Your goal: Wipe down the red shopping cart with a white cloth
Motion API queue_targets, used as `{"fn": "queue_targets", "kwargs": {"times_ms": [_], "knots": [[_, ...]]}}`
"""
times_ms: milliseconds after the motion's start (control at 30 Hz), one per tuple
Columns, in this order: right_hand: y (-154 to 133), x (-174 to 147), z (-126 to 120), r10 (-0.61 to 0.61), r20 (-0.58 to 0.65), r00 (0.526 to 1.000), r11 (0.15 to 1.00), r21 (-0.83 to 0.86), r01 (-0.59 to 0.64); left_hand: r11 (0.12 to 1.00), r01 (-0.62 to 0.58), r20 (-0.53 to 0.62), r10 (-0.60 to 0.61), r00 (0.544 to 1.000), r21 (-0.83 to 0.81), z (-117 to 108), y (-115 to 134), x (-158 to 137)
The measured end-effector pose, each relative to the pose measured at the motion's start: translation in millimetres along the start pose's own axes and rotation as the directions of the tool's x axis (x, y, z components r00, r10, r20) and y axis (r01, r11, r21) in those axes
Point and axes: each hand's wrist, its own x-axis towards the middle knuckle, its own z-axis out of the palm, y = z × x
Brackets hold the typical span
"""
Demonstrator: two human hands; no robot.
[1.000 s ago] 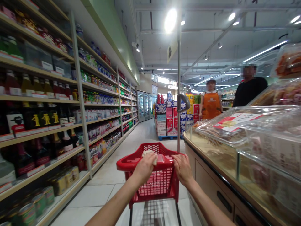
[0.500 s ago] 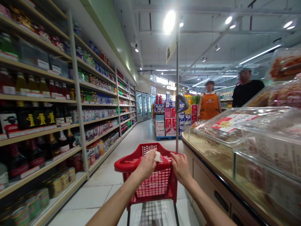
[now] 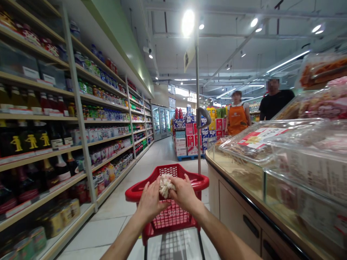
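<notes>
A cream-white, bumpy lump (image 3: 166,185) is held between my two hands above the handle end of a red shopping cart (image 3: 135,192). My left hand (image 3: 150,202) presses its fingertips against the lump's left side, with the thumb stretched below it. From the right, my right hand (image 3: 185,193) grips the same lump, its thumb and a finger against it. I cannot make out what the lump is. Neither hand appears to hold the cart's handle. The cart's mesh basket shows beneath my wrists.
Shelves of bottles and cans (image 3: 108,115) line the left side. A wooden counter (image 3: 233,202) with clear plastic food boxes (image 3: 252,141) runs close on the right. Ahead stand a metal pole (image 3: 197,83), stacked cartons (image 3: 187,137), a person in an orange apron (image 3: 238,119) and a person in black (image 3: 276,103).
Both hands have left the cart's handle and come together around the lump, which was at my left hand's fingers. The view has swung slightly right.
</notes>
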Motion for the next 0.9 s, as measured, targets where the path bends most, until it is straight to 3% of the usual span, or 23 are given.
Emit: {"fn": "queue_targets", "kwargs": {"times_ms": [100,233,267,367,500,633,733,833,900], "knots": [[34.5,-17.2,-21.7,0.010,-0.064,0.998,0.995,-0.095,-0.016,1.000,0.011,-0.010,-0.011,1.000,0.007,0.1,2.4,1.2],[75.6,-29.6,-45.2,0.214,-0.181,0.960,0.953,-0.179,-0.246,0.999,-0.006,-0.010,0.007,1.000,0.042,-1.0,4.8,1.3],[76.2,-29.0,-44.8,0.215,-0.176,0.961,0.955,-0.169,-0.244,0.999,-0.008,-0.017,0.009,1.000,0.051,-0.8,5.2,1.0],[54.5,-21.8,-27.9,0.076,-0.100,0.992,0.990,-0.113,-0.087,0.997,-0.009,-0.036,0.012,0.999,0.075,0.8,4.4,-0.3],[26.0,-12.0,-6.4,0.033,-0.168,0.985,0.997,-0.062,-0.044,0.994,-0.025,-0.045,0.030,0.999,0.105,1.2,-2.9,-2.5],[44.7,-9.8,-22.5,0.087,-0.287,0.954,0.990,0.130,-0.051,0.992,-0.042,-0.057,0.049,0.997,0.123,-1.2,-10.5,-4.3],[58.5,-10.3,-33.3,0.168,-0.393,0.904,0.984,0.122,-0.130,0.991,-0.050,-0.083,0.061,0.995,0.125,-2.3,-11.4,-5.6],[50.7,-14.6,-22.0,-0.032,-0.272,0.962,0.999,0.025,0.040,0.991,-0.048,-0.097,0.060,0.993,0.122,-1.8,-10.8,-6.0],[42.1,-19.2,-12.6,-0.163,-0.197,0.967,0.987,-0.023,0.162,0.992,-0.056,-0.102,0.068,0.992,0.115,-1.1,-11.4,-5.8]]}}
